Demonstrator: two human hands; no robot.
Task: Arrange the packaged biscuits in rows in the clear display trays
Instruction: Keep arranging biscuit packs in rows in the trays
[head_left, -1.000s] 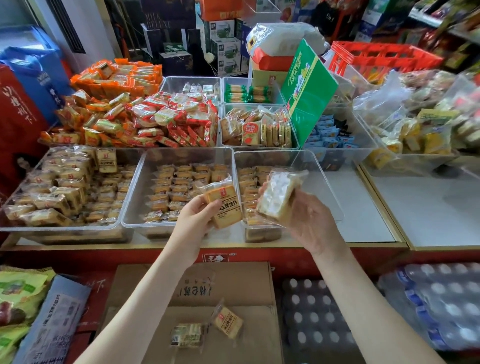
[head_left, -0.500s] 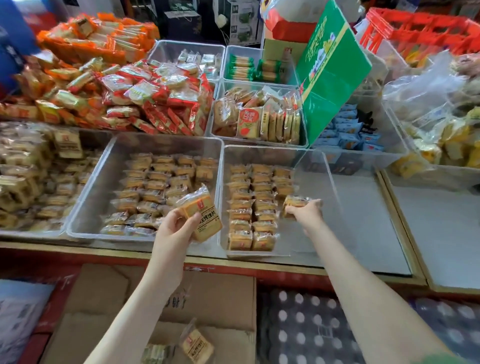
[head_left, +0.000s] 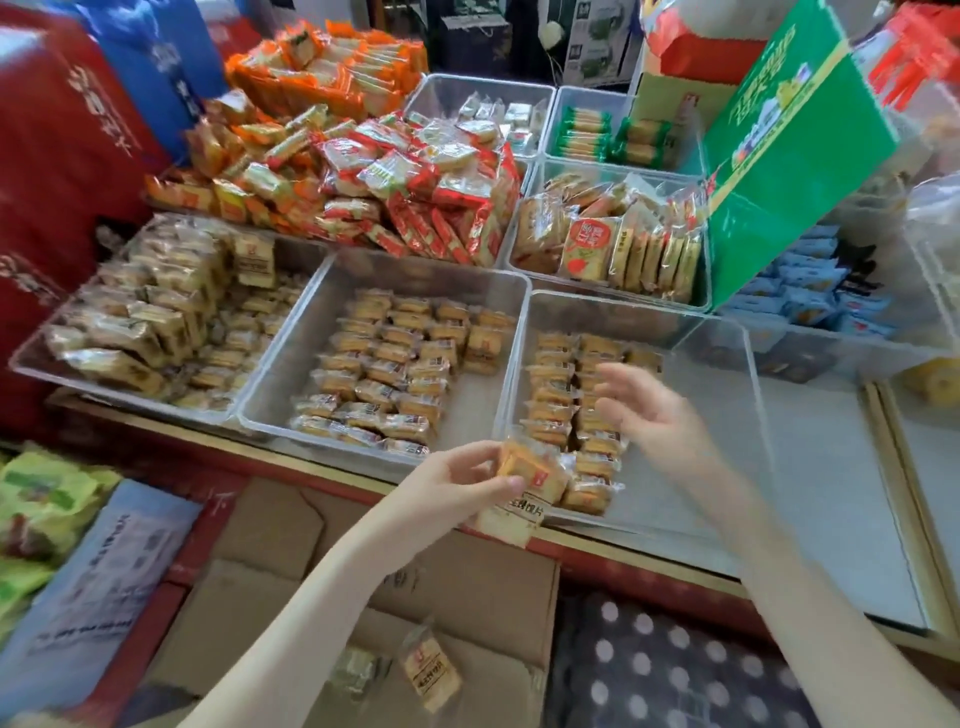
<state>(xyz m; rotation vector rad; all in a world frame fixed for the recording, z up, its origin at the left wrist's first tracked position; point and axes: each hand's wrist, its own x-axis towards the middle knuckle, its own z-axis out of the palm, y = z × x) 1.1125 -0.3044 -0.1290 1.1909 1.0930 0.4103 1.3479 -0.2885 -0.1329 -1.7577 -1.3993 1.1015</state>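
Head view, left hand: the left hand (head_left: 452, 483) pinches a packaged biscuit (head_left: 522, 470) between thumb and fingers, just over the near rim of the right tray. A second wrapper seems to hang below it, though blur makes that uncertain.
Right hand: the right hand (head_left: 649, 415) holds nothing, its fingers spread loosely above the rows in the right tray; it is motion-blurred.
Right tray: the right tray (head_left: 711, 364) has its left part filled with neat columns of biscuit packets (head_left: 553, 395). The whole right part of its floor is bare.
Middle tray: the middle tray (head_left: 311, 322) carries several tidy rows (head_left: 384, 374), with a bare strip at its near right corner.
Left tray: the heaped packets (head_left: 156, 322) there lie piled, not in rows.
Supply: a cardboard box (head_left: 467, 587) below the counter holds a couple of loose packets (head_left: 430, 670).
Done: I judge roughly half the work is finished, with the middle tray nearly full and the right one partly so.
Left: the held biscuit needs a place in the right tray's next column, which must then be filled out. The left heap may need rowing too.
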